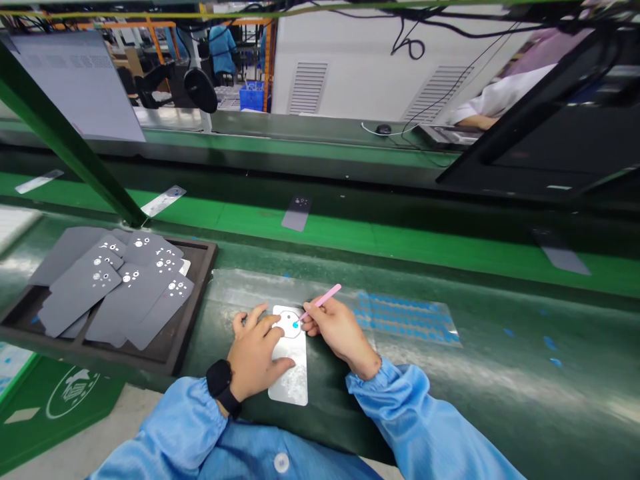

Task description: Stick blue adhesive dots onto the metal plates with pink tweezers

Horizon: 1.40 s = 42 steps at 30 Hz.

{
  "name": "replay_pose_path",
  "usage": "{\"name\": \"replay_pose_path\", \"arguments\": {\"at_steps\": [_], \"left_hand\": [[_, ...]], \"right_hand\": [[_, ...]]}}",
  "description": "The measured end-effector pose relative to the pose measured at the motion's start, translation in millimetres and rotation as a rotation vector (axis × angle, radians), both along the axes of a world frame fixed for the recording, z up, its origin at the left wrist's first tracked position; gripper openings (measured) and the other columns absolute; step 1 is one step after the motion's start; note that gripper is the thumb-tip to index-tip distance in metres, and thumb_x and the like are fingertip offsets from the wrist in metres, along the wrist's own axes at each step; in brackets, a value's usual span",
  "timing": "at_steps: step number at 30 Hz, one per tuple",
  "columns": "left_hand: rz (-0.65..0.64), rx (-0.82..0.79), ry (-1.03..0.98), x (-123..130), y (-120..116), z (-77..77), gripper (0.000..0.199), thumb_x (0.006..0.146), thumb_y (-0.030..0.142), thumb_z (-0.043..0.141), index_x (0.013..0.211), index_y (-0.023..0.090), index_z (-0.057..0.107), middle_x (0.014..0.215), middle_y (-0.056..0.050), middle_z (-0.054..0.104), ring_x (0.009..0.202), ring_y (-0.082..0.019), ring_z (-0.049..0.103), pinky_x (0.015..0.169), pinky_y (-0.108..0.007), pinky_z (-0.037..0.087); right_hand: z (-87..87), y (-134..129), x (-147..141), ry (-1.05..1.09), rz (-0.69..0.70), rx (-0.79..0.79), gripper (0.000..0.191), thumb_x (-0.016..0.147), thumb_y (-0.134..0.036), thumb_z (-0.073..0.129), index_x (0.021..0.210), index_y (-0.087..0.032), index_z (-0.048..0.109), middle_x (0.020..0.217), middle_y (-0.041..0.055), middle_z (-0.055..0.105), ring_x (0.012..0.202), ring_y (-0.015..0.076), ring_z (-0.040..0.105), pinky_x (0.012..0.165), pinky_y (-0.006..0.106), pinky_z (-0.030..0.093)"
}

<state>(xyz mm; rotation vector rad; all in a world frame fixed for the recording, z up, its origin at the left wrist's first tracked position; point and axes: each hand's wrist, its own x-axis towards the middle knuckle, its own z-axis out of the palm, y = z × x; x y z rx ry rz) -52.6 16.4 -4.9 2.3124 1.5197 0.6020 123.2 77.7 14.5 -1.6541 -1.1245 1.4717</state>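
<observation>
Left hand (257, 350) spread on a pale metal plate (289, 387), right hand (340, 327) pinching a pink stylus (323, 300)

Left of the plate sits a tray (197, 293) of dark perforated cards (115, 287); on the plate, the stylus tip carries a blue dot (295, 325), pressed against a white octagonal patch (287, 323); right of the plate lies a sheet of blue dots (407, 317).

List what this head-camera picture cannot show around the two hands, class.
Head view: left hand hides much of the silver plate.
Head view: right hand hides the pink stick's middle.
Head view: the blue dot is too small to show its shape.
Head view: grey sheets hide the dark tray's floor; the left edge cuts off the tray.
</observation>
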Motion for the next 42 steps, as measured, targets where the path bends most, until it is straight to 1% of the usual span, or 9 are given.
{"name": "replay_pose_path", "arguments": {"at_steps": [6, 15, 20, 26, 33, 38, 42], "left_hand": [[0.004, 0.005, -0.002, 0.1, -0.7, 0.6, 0.037, 0.066, 0.041, 0.079, 0.092, 0.024, 0.060, 0.117, -0.008, 0.064, 0.124, -0.037, 0.042, 0.093, -0.056, 0.024], [0.006, -0.019, -0.002, 0.6, 0.4, 2.5, 0.035, 0.066, 0.041, 0.078, 0.091, 0.024, 0.061, 0.116, -0.008, 0.064, 0.123, -0.038, 0.042, 0.093, -0.057, 0.025], [0.008, -0.036, 0.006, 0.7, -0.3, 3.7, 0.033, 0.068, 0.041, 0.076, 0.092, 0.024, 0.062, 0.117, -0.008, 0.063, 0.125, -0.036, 0.040, 0.094, -0.056, 0.024], [0.009, -0.052, 0.028, 1.1, -0.6, 4.1, 0.034, 0.067, 0.041, 0.077, 0.093, 0.024, 0.061, 0.118, -0.006, 0.063, 0.125, -0.036, 0.040, 0.093, -0.056, 0.024], [0.006, -0.075, 0.056, 2.4, 0.3, 7.2, 0.035, 0.068, 0.041, 0.077, 0.094, 0.024, 0.062, 0.118, -0.006, 0.062, 0.126, -0.038, 0.038, 0.091, -0.055, 0.026], [-0.003, -0.103, 0.087, 4.0, 1.0, 10.7, 0.036, 0.070, 0.039, 0.076, 0.099, 0.024, 0.061, 0.120, -0.009, 0.061, 0.128, -0.038, 0.034, 0.089, -0.055, 0.027], [-0.019, -0.137, 0.141, 5.9, 2.7, 16.1, 0.042, 0.071, 0.038, 0.074, 0.108, 0.025, 0.059, 0.122, -0.010, 0.058, 0.128, -0.038, 0.032, 0.088, -0.055, 0.029]], "right_hand": [[3.4, -0.4, -1.3, -0.013, 0.005, -0.005, 0.015, 0.078, -0.024, 0.062, 0.066, -0.016, 0.057, 0.051, -0.0008, 0.063, 0.042, 0.0106, 0.058, 0.042, 0.020, 0.048], [-1.8, 2.5, -0.7, 0.071, -0.019, -0.016, 0.017, 0.076, -0.026, 0.065, 0.064, -0.016, 0.056, 0.050, -0.0011, 0.062, 0.042, 0.0101, 0.058, 0.040, 0.019, 0.048], [0.9, 2.3, -1.4, 0.049, -0.015, -0.032, 0.014, 0.078, -0.021, 0.062, 0.065, -0.016, 0.056, 0.051, -0.0018, 0.062, 0.042, 0.0094, 0.058, 0.040, 0.018, 0.048], [2.8, 2.2, -1.3, 0.037, 0.022, -0.023, 0.015, 0.078, -0.023, 0.063, 0.067, -0.017, 0.056, 0.052, -0.0015, 0.062, 0.042, 0.0099, 0.058, 0.041, 0.019, 0.048], [7.0, 2.0, -2.3, -0.018, 0.028, -0.022, 0.013, 0.078, -0.021, 0.062, 0.066, -0.017, 0.056, 0.053, -0.0013, 0.062, 0.041, 0.0104, 0.058, 0.042, 0.021, 0.048], [6.2, 2.1, -2.2, -0.042, 0.040, -0.013, 0.014, 0.080, -0.019, 0.058, 0.066, -0.016, 0.057, 0.052, -0.0011, 0.062, 0.042, 0.0105, 0.058, 0.042, 0.020, 0.048], [5.2, 2.3, -2.0, -0.045, 0.052, 0.002, 0.013, 0.079, -0.020, 0.060, 0.067, -0.017, 0.057, 0.052, -0.0010, 0.062, 0.042, 0.0110, 0.058, 0.042, 0.021, 0.048]]}}
